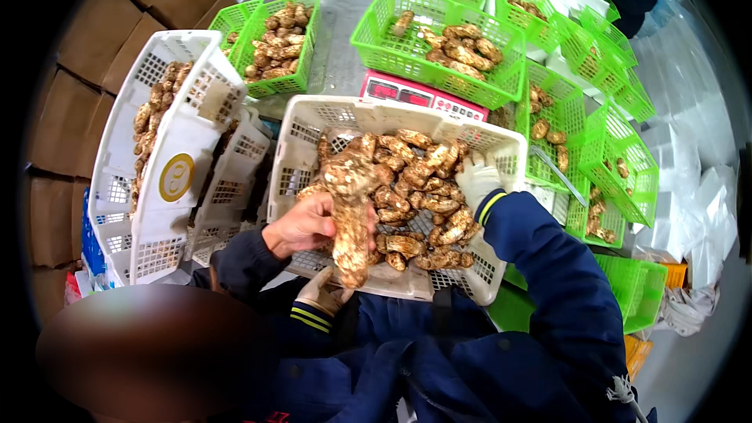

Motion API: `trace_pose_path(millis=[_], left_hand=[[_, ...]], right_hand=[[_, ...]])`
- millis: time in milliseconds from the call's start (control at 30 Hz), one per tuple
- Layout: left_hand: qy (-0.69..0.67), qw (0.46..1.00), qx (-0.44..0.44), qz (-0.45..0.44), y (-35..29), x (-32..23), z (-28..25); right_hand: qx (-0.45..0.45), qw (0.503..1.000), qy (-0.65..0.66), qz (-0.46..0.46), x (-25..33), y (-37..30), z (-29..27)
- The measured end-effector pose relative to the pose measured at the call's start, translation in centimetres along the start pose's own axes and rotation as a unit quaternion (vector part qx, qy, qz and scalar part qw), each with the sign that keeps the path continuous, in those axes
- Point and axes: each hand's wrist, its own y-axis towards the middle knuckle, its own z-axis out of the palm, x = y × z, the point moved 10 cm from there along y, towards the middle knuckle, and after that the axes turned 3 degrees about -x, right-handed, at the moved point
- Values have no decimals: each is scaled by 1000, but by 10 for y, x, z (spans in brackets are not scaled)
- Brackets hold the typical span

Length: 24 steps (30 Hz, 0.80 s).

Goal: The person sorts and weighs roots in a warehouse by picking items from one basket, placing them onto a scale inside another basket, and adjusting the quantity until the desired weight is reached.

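Leaning at 9 o'clock, a white crate [184, 110] shows mushrooms along its left side. Near centre, a co-worker's bare hand [301, 225] is wrapped round a big mushroom [350, 219], which stands upright over the near edge of the middle crate [313, 121]. The person's gloved left hand [323, 294] sits at 6 o'clock of that mushroom, fingers curled beside its lower end; whether its grip has hold of it cannot be told. At 3 o'clock of the mushroom, the gloved right hand [475, 180] rests on the pile [415, 188] in the middle crate, fingers down, its grip unclear. Green baskets [439, 78] fill the desk [345, 8] from 12 to 3 o'clock.
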Motion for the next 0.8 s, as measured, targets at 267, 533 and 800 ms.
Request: trace_pose_path(millis=[267, 533, 800], left_hand=[[-154, 986, 52, 47, -26, -13, 51], [-300, 953, -18, 39, -29, -5, 18], [-167, 984, -39, 54, -75, -13, 10]], right_hand=[[39, 981, 182, -59, 41, -31, -45], [-11, 939, 336, -78, 79, -52, -28], [76, 947, 308, -45, 110, -58, 0]])
